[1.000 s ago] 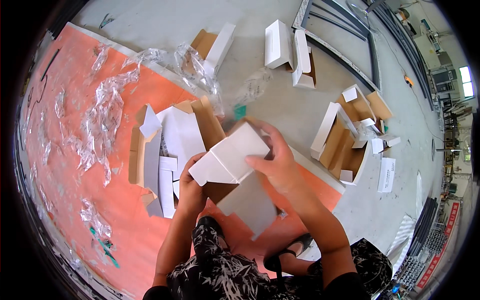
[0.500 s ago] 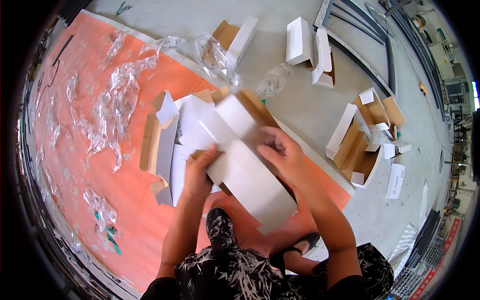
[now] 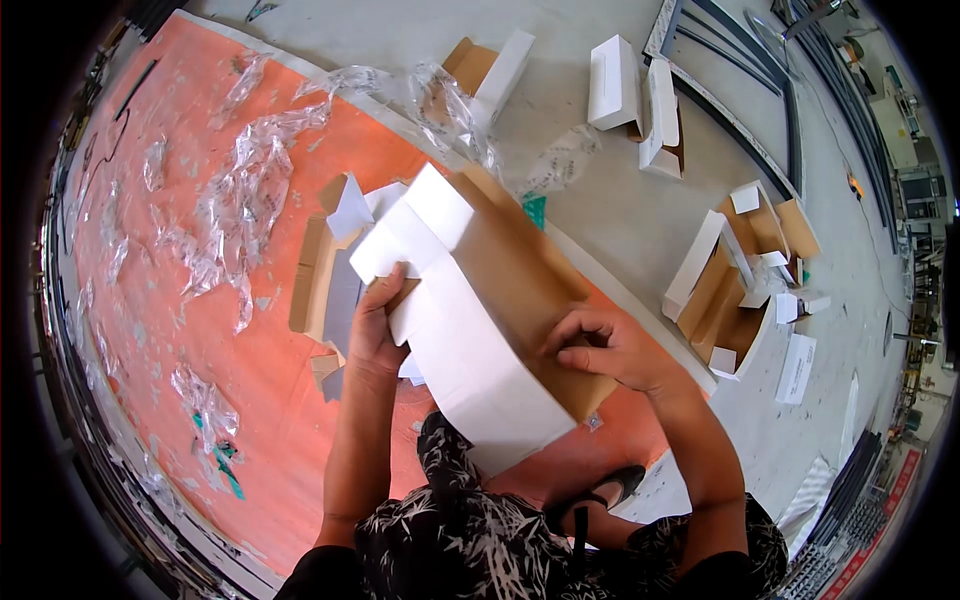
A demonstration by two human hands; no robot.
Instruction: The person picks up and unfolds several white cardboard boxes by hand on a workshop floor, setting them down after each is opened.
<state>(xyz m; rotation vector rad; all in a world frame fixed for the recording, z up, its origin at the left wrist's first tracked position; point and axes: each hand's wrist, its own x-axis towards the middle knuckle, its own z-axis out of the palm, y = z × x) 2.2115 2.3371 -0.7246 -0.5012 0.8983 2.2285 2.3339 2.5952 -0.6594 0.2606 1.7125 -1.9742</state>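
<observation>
An opened cardboard box (image 3: 480,360), white outside and brown inside, is tilted in front of me above the orange sheet. My left hand (image 3: 378,325) grips its left side, thumb on top next to a folded white end flap (image 3: 405,235). On the brown inner panel (image 3: 515,270), my right hand (image 3: 610,345) has its fingers curled in against the cardboard near the right edge. Whatever its fingertips pinch is hidden. Behind the held box, to the left, lies another opened box (image 3: 320,265), partly covered by it.
Crumpled clear plastic wrap (image 3: 250,190) is strewn over the orange sheet (image 3: 130,330). Opened white boxes stand on the grey floor at the back (image 3: 612,85) and right (image 3: 715,300). Dark metal frames (image 3: 740,125) lie at the back right. My sandalled feet are beneath the box.
The held box has swung open, so more of its brown inside shows. My right hand has moved right and nearer to me; the left has shifted slightly left.
</observation>
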